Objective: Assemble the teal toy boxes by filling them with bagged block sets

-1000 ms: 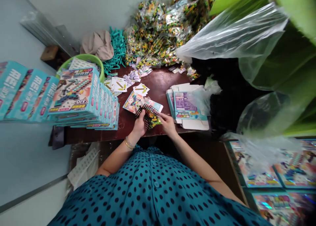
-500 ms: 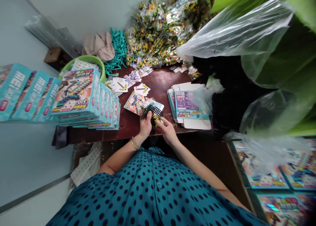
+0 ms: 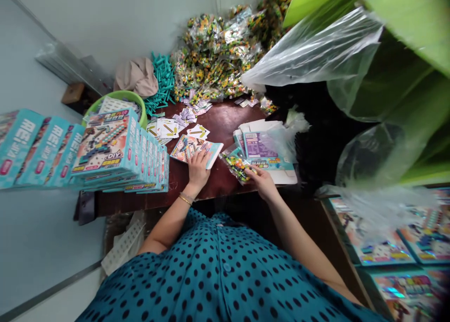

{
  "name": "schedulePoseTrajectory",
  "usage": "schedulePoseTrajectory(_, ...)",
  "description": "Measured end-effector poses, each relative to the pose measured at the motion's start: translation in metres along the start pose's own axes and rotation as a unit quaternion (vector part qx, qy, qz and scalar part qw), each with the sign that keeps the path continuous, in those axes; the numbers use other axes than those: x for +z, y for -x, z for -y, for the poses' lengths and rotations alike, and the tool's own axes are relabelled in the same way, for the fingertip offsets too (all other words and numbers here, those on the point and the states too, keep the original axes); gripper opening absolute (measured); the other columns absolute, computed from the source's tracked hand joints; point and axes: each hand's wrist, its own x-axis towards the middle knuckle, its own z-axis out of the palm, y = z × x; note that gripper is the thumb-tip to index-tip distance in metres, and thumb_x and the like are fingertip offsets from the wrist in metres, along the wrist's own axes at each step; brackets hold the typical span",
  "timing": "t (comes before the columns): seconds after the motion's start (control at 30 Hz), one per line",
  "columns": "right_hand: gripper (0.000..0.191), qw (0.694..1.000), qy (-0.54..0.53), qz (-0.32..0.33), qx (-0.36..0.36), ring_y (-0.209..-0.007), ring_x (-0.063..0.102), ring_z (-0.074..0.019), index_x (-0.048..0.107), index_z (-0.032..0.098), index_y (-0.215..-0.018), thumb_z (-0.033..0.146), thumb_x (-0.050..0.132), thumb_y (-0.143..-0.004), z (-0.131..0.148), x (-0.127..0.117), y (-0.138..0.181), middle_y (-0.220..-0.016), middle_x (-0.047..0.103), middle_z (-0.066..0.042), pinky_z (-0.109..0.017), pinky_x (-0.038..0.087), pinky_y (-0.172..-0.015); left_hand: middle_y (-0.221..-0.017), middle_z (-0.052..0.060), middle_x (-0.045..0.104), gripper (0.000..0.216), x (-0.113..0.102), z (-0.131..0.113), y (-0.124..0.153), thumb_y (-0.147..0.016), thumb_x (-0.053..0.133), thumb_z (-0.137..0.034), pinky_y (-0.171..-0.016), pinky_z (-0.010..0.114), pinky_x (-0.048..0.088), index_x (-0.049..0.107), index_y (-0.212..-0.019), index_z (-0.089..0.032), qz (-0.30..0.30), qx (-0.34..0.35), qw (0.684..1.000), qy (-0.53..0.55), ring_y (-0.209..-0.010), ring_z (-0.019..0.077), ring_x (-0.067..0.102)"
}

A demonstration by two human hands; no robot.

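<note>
Bead packet pinched in right hand fingers, left hand flat on box

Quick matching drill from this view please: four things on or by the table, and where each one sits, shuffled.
Things:
1. small bag of bricks
2. flat printed box
3. green basin
4. teal sticks

Places:
A. under the left hand
B. far left corner, behind the standing boxes
C. held in the right hand
D. piled beside the beige cloth

Pairs: 1-C, 2-A, 3-B, 4-D
</note>
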Motion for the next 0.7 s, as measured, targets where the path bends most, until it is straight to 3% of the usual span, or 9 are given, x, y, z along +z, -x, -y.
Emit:
schedulePoseTrajectory(0.07, 0.055, 0.997, 0.067, 0.017, -0.024, -0.071, 0.072, -0.0209, 0.079, 0.017, -0.107, 0.050, 0.086, -0.064, -0.002, 0.015, -0.006, -0.089, 0.079, -0.005, -0.035, 0.064, -0.062, -0.146, 0.011, 0.063, 0.042, -0.006, 0.000, -0.005, -0.092, 0.063, -0.029, -0.127, 0.054, 0.017, 0.071, -0.132, -0.024, -0.023, 0.036, 0.998, -0.040, -0.142, 0.0351, 0.046)
schedulePoseTrajectory(0.17, 0.042, 0.978, 0.164, 0.090, -0.088, -0.087, 0.074, -0.0262, 0.080, 0.014, -0.101, 0.045, 0.079, -0.072, 0.003, 0.049, -0.022, -0.095, 0.080, -0.007, -0.039, 0.063, -0.081, -0.140, 0.012, 0.067, 0.041, -0.008, -0.002, -0.002, -0.103, 0.049, -0.038, -0.120, 0.050, 0.032, 0.070, -0.133, -0.021, 0.015, 0.129, 0.987, -0.098, -0.135, 0.0298, 0.054)
schedulePoseTrajectory(0.27, 0.031, 0.960, 0.204, 0.151, -0.116, -0.095, 0.074, -0.0290, 0.079, 0.014, -0.098, 0.038, 0.074, -0.078, 0.017, 0.076, -0.040, -0.096, 0.080, -0.007, -0.042, 0.060, -0.090, -0.135, 0.011, 0.070, 0.042, -0.003, -0.005, 0.011, -0.106, 0.044, -0.042, -0.115, 0.045, 0.037, 0.071, -0.132, -0.022, 0.034, 0.192, 0.976, -0.096, -0.129, 0.0261, 0.059)
schedulePoseTrajectory(0.4, 0.028, 0.948, 0.236, 0.141, -0.163, -0.103, 0.071, -0.0263, 0.073, 0.016, -0.106, 0.034, 0.069, -0.086, 0.041, 0.081, -0.044, -0.111, 0.077, -0.010, -0.040, 0.061, -0.089, -0.136, 0.012, 0.069, 0.044, -0.006, -0.013, 0.025, -0.107, 0.043, -0.044, -0.116, 0.046, 0.038, 0.070, -0.133, -0.022, -0.010, 0.163, 0.983, -0.088, -0.131, 0.0260, 0.059)
schedulePoseTrajectory(0.53, 0.032, 0.942, 0.205, 0.135, -0.228, -0.093, 0.072, -0.0208, 0.065, 0.020, -0.118, 0.037, 0.066, -0.091, 0.056, 0.084, -0.024, -0.119, 0.072, -0.009, -0.037, 0.063, -0.081, -0.132, 0.012, 0.071, 0.046, -0.018, -0.030, 0.020, -0.106, 0.043, -0.049, -0.116, 0.046, 0.040, 0.072, -0.129, -0.021, -0.057, 0.127, 0.990, -0.023, -0.128, 0.0254, 0.061)
schedulePoseTrajectory(0.63, 0.023, 0.895, 0.247, 0.124, -0.351, -0.104, 0.070, -0.0218, 0.066, 0.021, -0.115, 0.024, 0.060, -0.093, 0.059, 0.105, -0.007, -0.115, 0.072, -0.008, -0.040, 0.058, -0.098, -0.131, 0.012, 0.071, 0.045, -0.023, -0.045, 0.009, -0.104, 0.048, -0.050, -0.114, 0.043, 0.045, 0.073, -0.126, -0.020, -0.084, 0.092, 0.990, 0.060, -0.127, 0.0250, 0.063)
schedulePoseTrajectory(0.7, 0.023, 0.854, 0.284, 0.135, -0.416, -0.117, 0.067, -0.0229, 0.067, 0.021, -0.115, 0.019, 0.055, -0.095, 0.065, 0.119, -0.001, -0.124, 0.070, -0.009, -0.041, 0.055, -0.104, -0.126, 0.011, 0.073, 0.046, -0.029, -0.053, 0.002, -0.101, 0.053, -0.054, -0.110, 0.041, 0.049, 0.074, -0.122, -0.018, -0.103, 0.039, 0.988, 0.112, -0.121, 0.0255, 0.066)
